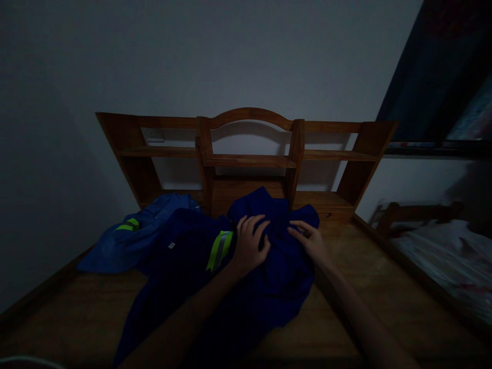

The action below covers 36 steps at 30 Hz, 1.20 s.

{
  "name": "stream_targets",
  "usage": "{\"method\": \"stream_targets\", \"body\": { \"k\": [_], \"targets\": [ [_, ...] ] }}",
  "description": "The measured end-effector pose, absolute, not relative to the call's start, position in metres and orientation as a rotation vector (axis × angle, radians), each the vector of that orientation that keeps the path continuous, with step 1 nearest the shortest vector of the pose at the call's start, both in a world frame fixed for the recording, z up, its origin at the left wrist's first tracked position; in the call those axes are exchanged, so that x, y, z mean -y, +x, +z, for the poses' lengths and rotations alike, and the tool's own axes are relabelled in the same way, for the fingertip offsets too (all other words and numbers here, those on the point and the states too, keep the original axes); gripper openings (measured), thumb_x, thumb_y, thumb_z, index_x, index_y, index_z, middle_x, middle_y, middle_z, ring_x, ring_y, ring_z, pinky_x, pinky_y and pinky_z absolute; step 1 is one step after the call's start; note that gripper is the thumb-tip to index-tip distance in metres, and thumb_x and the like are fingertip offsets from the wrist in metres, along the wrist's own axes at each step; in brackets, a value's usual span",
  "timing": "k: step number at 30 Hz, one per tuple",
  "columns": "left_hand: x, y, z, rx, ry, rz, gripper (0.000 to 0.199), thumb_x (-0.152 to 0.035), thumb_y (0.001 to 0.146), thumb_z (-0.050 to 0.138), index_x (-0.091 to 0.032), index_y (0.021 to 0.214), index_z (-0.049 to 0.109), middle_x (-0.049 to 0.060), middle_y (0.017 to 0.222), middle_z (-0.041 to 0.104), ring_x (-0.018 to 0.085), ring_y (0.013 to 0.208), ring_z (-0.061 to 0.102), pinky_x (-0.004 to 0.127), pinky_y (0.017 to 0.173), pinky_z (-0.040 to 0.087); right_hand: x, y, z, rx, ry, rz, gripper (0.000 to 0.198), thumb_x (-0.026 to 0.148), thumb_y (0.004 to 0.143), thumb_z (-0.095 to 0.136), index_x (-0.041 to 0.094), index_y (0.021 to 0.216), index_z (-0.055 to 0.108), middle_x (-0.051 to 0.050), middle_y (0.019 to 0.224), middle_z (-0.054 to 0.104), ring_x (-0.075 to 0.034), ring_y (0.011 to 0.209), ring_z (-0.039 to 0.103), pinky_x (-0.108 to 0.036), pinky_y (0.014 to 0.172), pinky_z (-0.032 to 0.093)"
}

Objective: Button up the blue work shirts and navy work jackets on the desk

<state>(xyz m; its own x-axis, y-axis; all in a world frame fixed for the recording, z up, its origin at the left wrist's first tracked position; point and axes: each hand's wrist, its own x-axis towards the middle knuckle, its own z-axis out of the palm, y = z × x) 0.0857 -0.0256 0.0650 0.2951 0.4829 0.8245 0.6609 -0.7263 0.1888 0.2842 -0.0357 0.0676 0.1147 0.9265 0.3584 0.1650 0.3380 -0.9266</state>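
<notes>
A dark blue work jacket (269, 277) with a yellow-green and silver reflective strip lies rumpled across the wooden desk. My left hand (249, 243) rests on top of it beside that strip, fingers spread and slightly bent. Farther right, my right hand (310, 242) pinches a fold of the same jacket between thumb and fingers near its upper right edge. What lies inside that fold is too dark to make out. A lighter blue garment (142, 241), also with a reflective strip, lies at the left, partly under the dark jacket.
A wooden shelf unit (249, 161) stands along the back of the desk (346, 256), against the wall. Right of the desk are a wooden chair back (423, 211) and a pale plastic-looking bundle (453, 256). A whitish cord (31, 360) shows at the lower left.
</notes>
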Motion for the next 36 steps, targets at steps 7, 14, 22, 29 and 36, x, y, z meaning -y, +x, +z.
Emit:
{"method": "stream_targets", "body": {
  "k": [7, 14, 22, 29, 36],
  "targets": [
    [0.028, 0.094, 0.058, 0.831, -2.612, -1.34, 0.031, -0.024, 0.089, 0.046, -0.02, 0.119, 0.051, 0.008, 0.112, 0.059, 0.019, 0.108, 0.053, 0.038, 0.096, 0.043, 0.038, 0.281, 0.066, 1.371, -1.073, 0.958, 0.034, 0.044, 0.068, 0.068, 0.019, 0.091, 0.068, -0.002, 0.082, 0.068, -0.016, 0.073, 0.061, -0.025, 0.064, 0.047],
    [0.016, 0.089, 0.051, 0.874, -2.634, -1.512, 0.018, -0.022, 0.089, 0.048, -0.02, 0.101, 0.061, 0.004, 0.097, 0.065, 0.016, 0.094, 0.058, 0.034, 0.086, 0.046, 0.04, 0.276, 0.065, 1.583, -1.121, 0.671, 0.028, 0.042, 0.073, 0.065, 0.019, 0.088, 0.068, -0.003, 0.087, 0.068, -0.019, 0.083, 0.062, -0.031, 0.077, 0.049],
    [0.015, 0.094, 0.05, 1.081, -2.589, -1.645, 0.011, -0.023, 0.086, 0.052, -0.019, 0.093, 0.059, 0.002, 0.092, 0.064, 0.015, 0.09, 0.057, 0.031, 0.083, 0.044, 0.054, 0.262, 0.07, 1.806, -1.08, 0.066, 0.038, 0.031, 0.086, 0.052, 0.026, 0.123, 0.051, -0.004, 0.111, 0.061, -0.018, 0.099, 0.058, -0.031, 0.088, 0.046],
    [0.016, 0.094, 0.049, 1.135, -2.607, -1.601, 0.01, -0.023, 0.086, 0.052, -0.02, 0.092, 0.059, 0.002, 0.092, 0.062, 0.016, 0.09, 0.056, 0.032, 0.083, 0.043, 0.054, 0.264, 0.069, 1.838, -1.053, 0.104, 0.015, 0.028, 0.087, 0.05, 0.021, 0.093, 0.062, -0.004, 0.089, 0.065, -0.017, 0.086, 0.061, -0.027, 0.078, 0.047],
    [0.013, 0.09, 0.046, 1.094, -2.613, -1.581, 0.016, -0.025, 0.088, 0.05, -0.022, 0.099, 0.062, 0.003, 0.094, 0.062, 0.015, 0.091, 0.056, 0.032, 0.084, 0.043, 0.049, 0.265, 0.064, 1.805, -1.084, 0.175, 0.013, 0.03, 0.085, 0.055, 0.021, 0.092, 0.062, -0.001, 0.091, 0.066, -0.017, 0.087, 0.062, -0.028, 0.079, 0.046]
  ]
}}
